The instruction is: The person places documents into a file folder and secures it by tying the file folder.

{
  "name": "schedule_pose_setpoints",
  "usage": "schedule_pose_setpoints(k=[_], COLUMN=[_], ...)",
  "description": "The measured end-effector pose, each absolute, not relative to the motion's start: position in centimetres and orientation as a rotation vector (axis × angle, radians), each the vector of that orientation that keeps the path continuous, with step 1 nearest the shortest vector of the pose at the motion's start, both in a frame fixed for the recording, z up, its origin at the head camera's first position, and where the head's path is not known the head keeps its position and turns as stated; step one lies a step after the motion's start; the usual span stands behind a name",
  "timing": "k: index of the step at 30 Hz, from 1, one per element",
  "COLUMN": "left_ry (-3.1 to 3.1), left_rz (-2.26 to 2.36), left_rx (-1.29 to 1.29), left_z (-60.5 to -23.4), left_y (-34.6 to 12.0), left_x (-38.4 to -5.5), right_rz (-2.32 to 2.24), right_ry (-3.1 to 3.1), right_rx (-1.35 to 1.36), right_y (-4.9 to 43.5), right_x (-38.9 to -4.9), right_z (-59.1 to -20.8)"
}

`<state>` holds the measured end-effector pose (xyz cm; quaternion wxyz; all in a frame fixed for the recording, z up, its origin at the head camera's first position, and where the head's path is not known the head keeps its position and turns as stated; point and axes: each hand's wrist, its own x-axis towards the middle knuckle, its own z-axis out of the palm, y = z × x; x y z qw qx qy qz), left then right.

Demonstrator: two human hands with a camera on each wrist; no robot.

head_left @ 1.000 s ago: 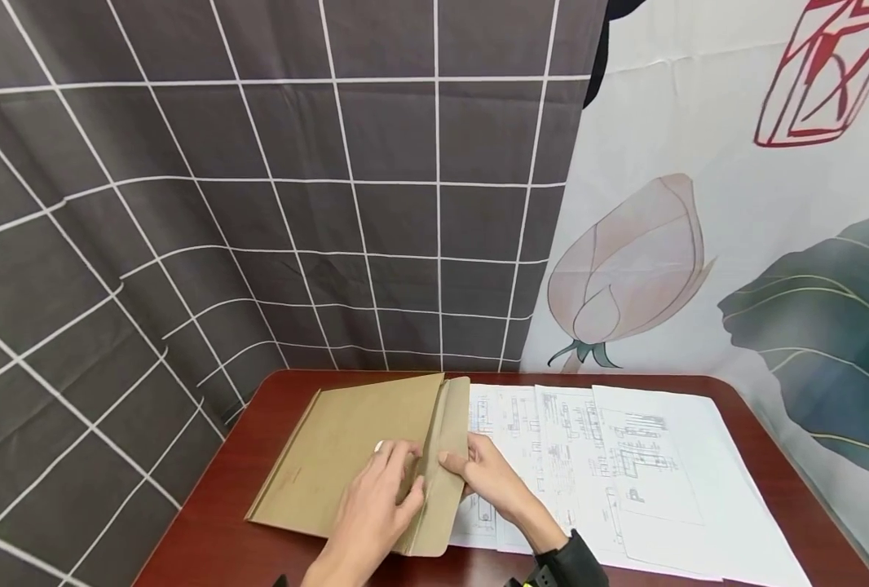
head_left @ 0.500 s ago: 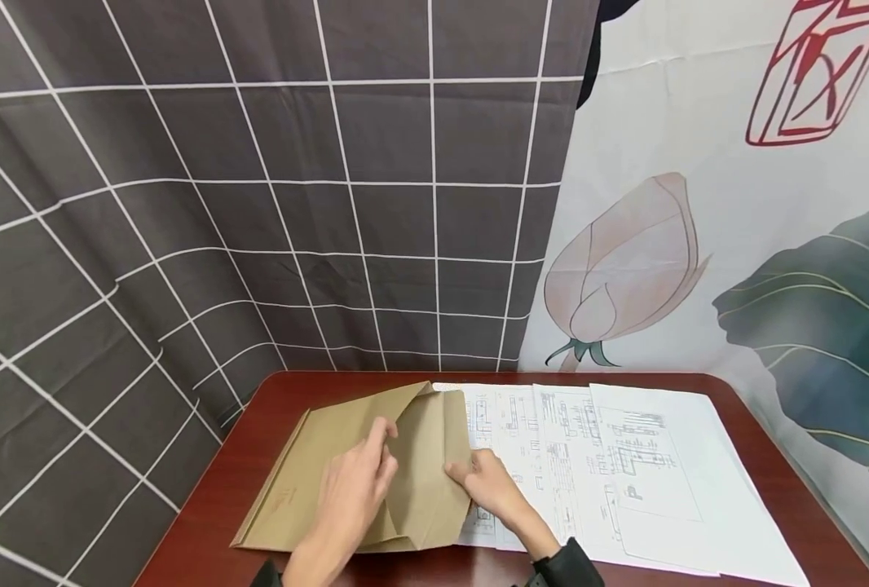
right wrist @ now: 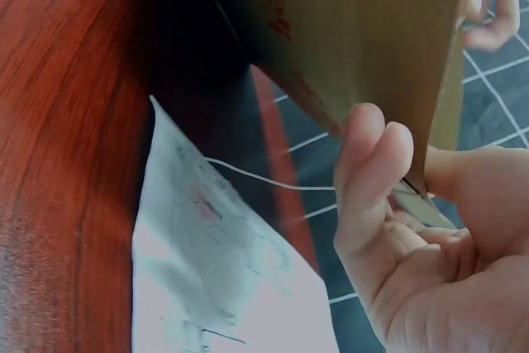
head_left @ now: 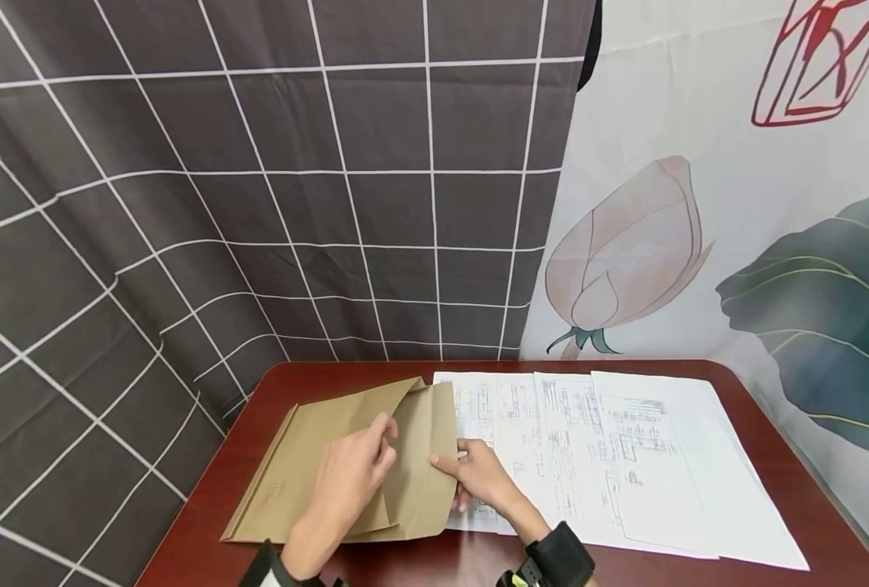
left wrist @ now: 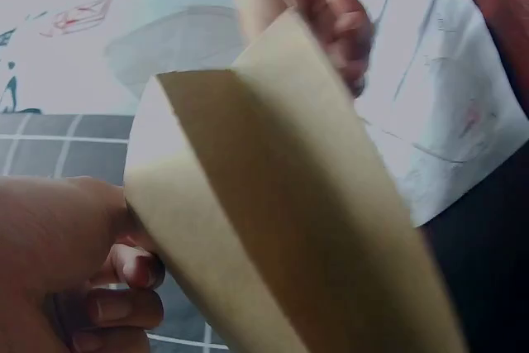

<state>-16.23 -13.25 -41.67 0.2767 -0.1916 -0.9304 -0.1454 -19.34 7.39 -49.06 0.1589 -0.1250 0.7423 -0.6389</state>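
A brown kraft paper envelope lies tilted on the table, its mouth spread wide toward the right. My left hand holds the edge of its upper panel, index finger bent over the opening. In the left wrist view that hand has its fingers curled beside the panel, and the opening gapes as a deep fold. With the thumb on top and fingers underneath, my right hand pinches the flap's right edge. Faint red marks show on the envelope in the right wrist view. What lies deep inside is hidden.
Several overlapping white sheets with printed drawings cover the right side of the reddish-brown table. The flap's right edge overlaps the leftmost sheet. Behind the table hang a dark gridded cloth and a white cloth with a painted lotus.
The envelope's mouth has spread from a narrow slit to a wide gap. My left hand has moved left with the upper panel, while the right hand keeps its hold on the flap.
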Motion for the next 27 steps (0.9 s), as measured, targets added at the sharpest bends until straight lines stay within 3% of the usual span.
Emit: schedule_pose_setpoints(k=[10, 27], left_ry=[-2.541, -2.566], left_rz=[-0.385, -0.344], left_rx=[-0.520, -0.595], left_z=[-45.3, -50.0], left_y=[-14.4, -16.4], left_x=[-18.1, -19.4], right_rz=[-1.788, -1.644], right_ry=[2.198, 2.396], right_rx=[-0.332, -0.288], right_y=[9.5, 11.7], right_x=[-19.1, -19.0], right_z=[-47.4, -48.3])
